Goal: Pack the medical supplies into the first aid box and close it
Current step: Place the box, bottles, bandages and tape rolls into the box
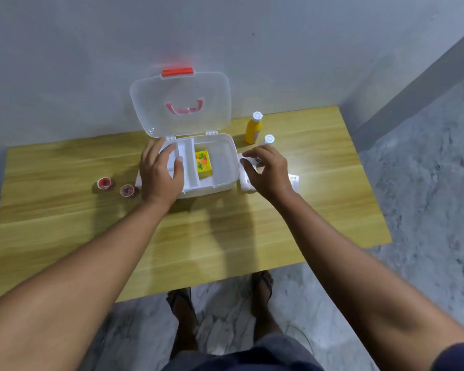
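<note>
The white first aid box (223, 167) stands open on the wooden table (65, 223), its clear lid (181, 103) with a red latch leaning back against the wall. A yellow carton (203, 163) lies inside beside the inner tray. My left hand (161, 172) rests flat on the box's left side, fingers spread, holding nothing. My right hand (265, 172) reaches over white items (244, 182) just right of the box, its fingers curled around something small and white. A yellow bottle (254, 128) and a white-capped bottle (269, 140) stand behind that hand.
Two small red-lidded jars (104, 183) (127, 190) sit left of the box. A flat blister strip (294, 180) lies right of my right hand. The wall runs close behind the table. My feet stand at the table's near edge on marble floor.
</note>
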